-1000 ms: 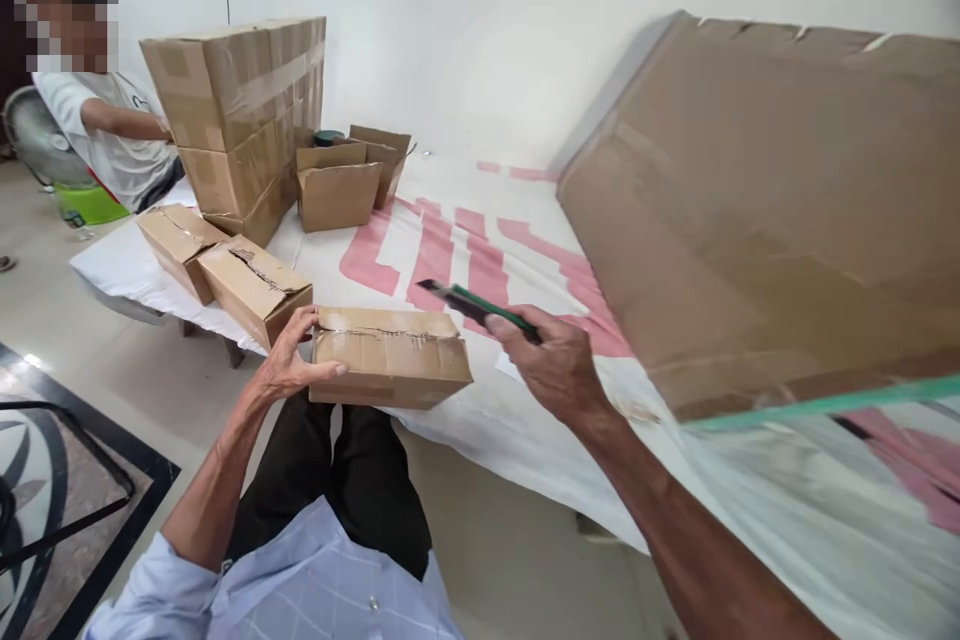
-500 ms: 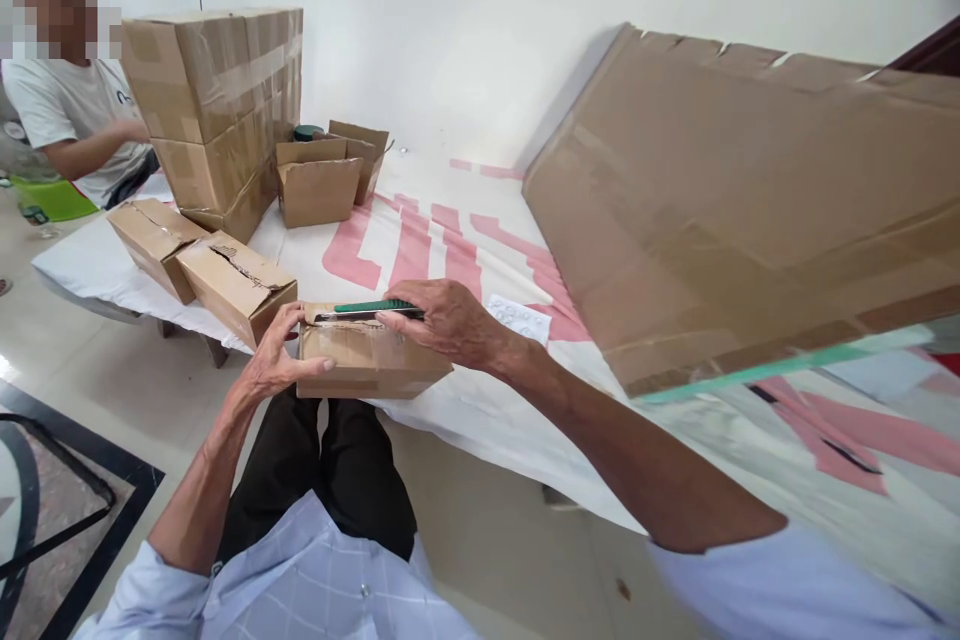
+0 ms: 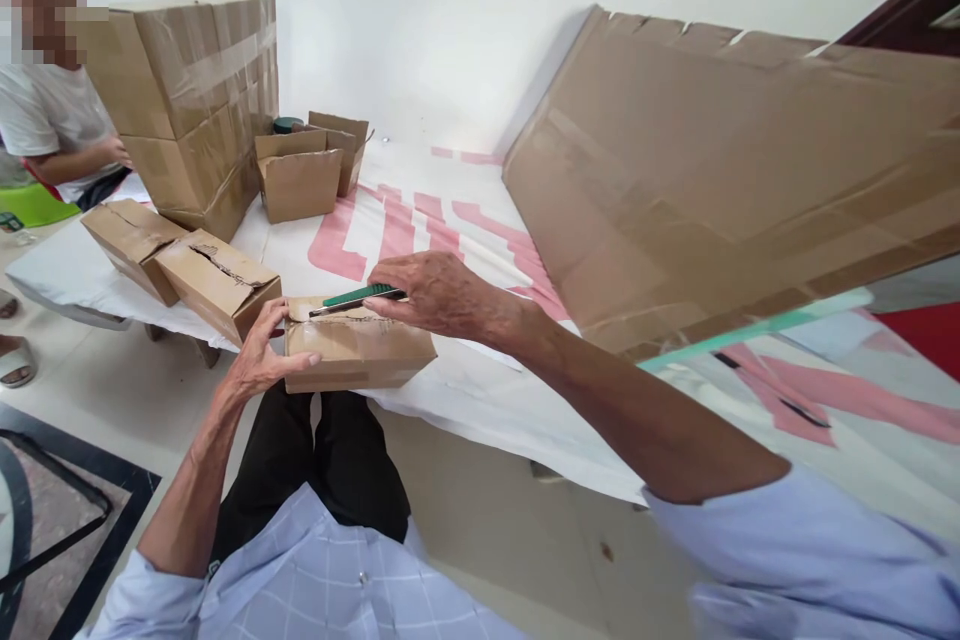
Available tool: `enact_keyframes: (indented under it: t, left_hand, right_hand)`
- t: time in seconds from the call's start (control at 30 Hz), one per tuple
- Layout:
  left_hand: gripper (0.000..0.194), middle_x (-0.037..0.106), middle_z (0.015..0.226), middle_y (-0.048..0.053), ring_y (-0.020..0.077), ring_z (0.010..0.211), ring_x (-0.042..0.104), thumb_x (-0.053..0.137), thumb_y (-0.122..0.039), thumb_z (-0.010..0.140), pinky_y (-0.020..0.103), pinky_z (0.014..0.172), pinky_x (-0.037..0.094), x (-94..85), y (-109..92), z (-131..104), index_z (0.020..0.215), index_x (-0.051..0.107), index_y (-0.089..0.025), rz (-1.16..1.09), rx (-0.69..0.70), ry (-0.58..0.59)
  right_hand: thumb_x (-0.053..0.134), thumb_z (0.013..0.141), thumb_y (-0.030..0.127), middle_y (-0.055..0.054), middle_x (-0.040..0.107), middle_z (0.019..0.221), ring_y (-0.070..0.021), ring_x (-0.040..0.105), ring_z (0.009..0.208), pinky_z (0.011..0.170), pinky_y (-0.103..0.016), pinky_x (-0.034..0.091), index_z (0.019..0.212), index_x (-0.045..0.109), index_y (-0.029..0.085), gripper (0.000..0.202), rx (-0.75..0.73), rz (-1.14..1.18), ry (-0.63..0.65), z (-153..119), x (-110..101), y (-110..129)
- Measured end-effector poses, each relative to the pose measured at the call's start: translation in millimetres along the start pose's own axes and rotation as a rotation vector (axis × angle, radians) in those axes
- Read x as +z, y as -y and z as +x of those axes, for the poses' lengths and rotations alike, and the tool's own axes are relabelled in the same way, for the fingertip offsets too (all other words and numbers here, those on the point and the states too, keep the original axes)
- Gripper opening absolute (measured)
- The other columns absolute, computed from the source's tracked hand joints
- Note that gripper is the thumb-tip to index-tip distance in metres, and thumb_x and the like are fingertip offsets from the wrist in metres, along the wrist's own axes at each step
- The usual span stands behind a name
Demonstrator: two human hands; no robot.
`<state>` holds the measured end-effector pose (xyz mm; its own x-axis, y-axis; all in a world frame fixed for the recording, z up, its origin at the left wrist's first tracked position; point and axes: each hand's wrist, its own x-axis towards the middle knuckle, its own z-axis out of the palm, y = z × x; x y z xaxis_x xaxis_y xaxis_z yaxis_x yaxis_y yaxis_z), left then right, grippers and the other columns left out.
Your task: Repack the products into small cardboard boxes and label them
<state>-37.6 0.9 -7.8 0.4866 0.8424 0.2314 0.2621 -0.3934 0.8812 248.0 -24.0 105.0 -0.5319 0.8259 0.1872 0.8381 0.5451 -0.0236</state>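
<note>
A small cardboard box (image 3: 360, 360) sits at the near edge of the cloth-covered table, a ragged slit running along its taped top. My left hand (image 3: 259, 355) grips the box's left end, thumb on the near face and fingers at the far top corner. Over the top, my right hand (image 3: 442, 295) is closed around a green utility knife (image 3: 349, 299). The blade points left and lies at or just above the slit; actual contact is unclear. Left of this box are two more cardboard boxes, one with a torn top seam (image 3: 221, 270) and one behind it (image 3: 131, 232).
Taped cartons (image 3: 180, 110) are stacked at the back left, beside an open-flapped box (image 3: 302, 182). A large cardboard sheet (image 3: 720, 180) leans on the right. The white cloth (image 3: 465, 410) has red markings. Another person (image 3: 64, 130) sits at the far left.
My right hand and the knife have risen slightly off the box, the blade tilting more downward to the left. The whole view has shifted a little; my left hand keeps its hold.
</note>
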Motion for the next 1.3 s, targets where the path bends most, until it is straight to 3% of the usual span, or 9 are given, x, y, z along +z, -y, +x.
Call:
enact_keyframes:
  t: [0.17, 0.33, 0.5, 0.7, 0.87, 1.03, 1.2, 1.3]
  left_hand:
    - [0.066, 0.054, 0.153, 0.014, 0.0337, 0.141, 0.056, 0.089, -0.052, 0.076, 0.045, 0.114, 0.05, 0.1, 0.0, 0.9, 0.133, 0.069, -0.025, 0.0, -0.012, -0.001]
    - [0.064, 0.055, 0.152, 0.013, 0.033, 0.141, 0.058, 0.089, -0.053, 0.075, 0.042, 0.113, 0.052, 1.1, 6.4, 3.4, 0.129, 0.07, -0.025, 0.014, 0.003, -0.027]
    - [0.063, 0.055, 0.154, 0.011, 0.0341, 0.142, 0.057, 0.09, -0.052, 0.073, 0.044, 0.113, 0.052, 0.3, 11.1, 4.9, 0.128, 0.072, -0.026, 0.009, -0.012, -0.033]
    - [0.064, 0.053, 0.155, 0.013, 0.0358, 0.146, 0.055, 0.092, -0.05, 0.073, 0.047, 0.117, 0.051, -0.6, 10.7, 8.0, 0.128, 0.072, -0.025, 0.009, -0.02, -0.002]
    - [0.07, 0.052, 0.156, 0.015, 0.0371, 0.146, 0.056, 0.091, -0.054, 0.074, 0.049, 0.118, 0.051, -6.9, 6.8, 10.2, 0.133, 0.07, -0.023, 0.038, -0.032, 0.02]
    - [0.074, 0.054, 0.156, 0.014, 0.0369, 0.147, 0.055, 0.092, -0.056, 0.072, 0.047, 0.118, 0.053, -13.9, 5.3, 9.7, 0.134, 0.069, -0.023, 0.086, -0.033, 0.011]
    - [0.086, 0.055, 0.155, 0.015, 0.0379, 0.146, 0.056, 0.092, -0.061, 0.072, 0.048, 0.116, 0.054, -10.7, 5.9, 13.7, 0.144, 0.063, -0.023, 0.079, -0.033, -0.009]
    - [0.092, 0.055, 0.155, 0.015, 0.0379, 0.144, 0.057, 0.091, -0.061, 0.072, 0.048, 0.115, 0.055, -12.0, 4.7, 16.1, 0.149, 0.058, -0.023, 0.128, -0.035, 0.003]
  right_hand:
    - [0.053, 0.107, 0.032, -0.007, 0.073, 0.088, -0.0191, 0.061, 0.08, 0.071, -0.031, 0.035, 0.095, 0.069, 0.018, 0.025, -0.064, 0.061, -0.032, -0.4, 2.7, -2.5]
    - [0.053, 0.108, 0.032, -0.007, 0.073, 0.089, -0.0182, 0.06, 0.079, 0.067, -0.03, 0.031, 0.097, 0.07, 0.017, 0.025, -0.031, 0.032, -0.013, 3.9, 6.4, 4.2]
    - [0.053, 0.11, 0.034, -0.01, 0.075, 0.097, -0.0202, 0.064, 0.084, 0.065, -0.031, 0.027, 0.102, 0.071, 0.016, 0.027, 0.016, -0.085, 0.139, 10.8, -10.6, 18.0]
    - [0.055, 0.11, 0.031, -0.013, 0.077, 0.101, -0.0222, 0.066, 0.085, 0.067, -0.033, 0.031, 0.108, 0.074, 0.015, 0.025, 0.002, -0.145, 0.261, 23.4, -37.8, 32.4]
    - [0.059, 0.108, 0.028, -0.011, 0.073, 0.086, -0.0202, 0.063, 0.078, 0.065, -0.033, 0.03, 0.099, 0.076, 0.015, 0.023, -0.078, -0.133, 0.206, 29.9, -28.8, 21.3]
    - [0.068, 0.102, 0.033, -0.003, 0.06, 0.066, -0.0169, 0.05, 0.064, 0.063, -0.035, 0.026, 0.071, 0.066, 0.022, 0.032, 0.015, 0.005, 0.175, -21.0, -17.4, -37.8]
    - [0.064, 0.101, 0.036, -0.005, 0.067, 0.079, -0.0209, 0.054, 0.069, 0.064, -0.037, 0.03, 0.079, 0.065, 0.026, 0.024, 0.21, 0.11, -0.016, -99.6, -21.3, -82.7]
    - [0.06, 0.104, 0.042, -0.01, 0.073, 0.09, -0.0261, 0.061, 0.078, 0.07, -0.04, 0.041, 0.093, 0.07, 0.024, 0.023, 0.398, 0.174, -0.202, -136.0, 17.4, -81.8]
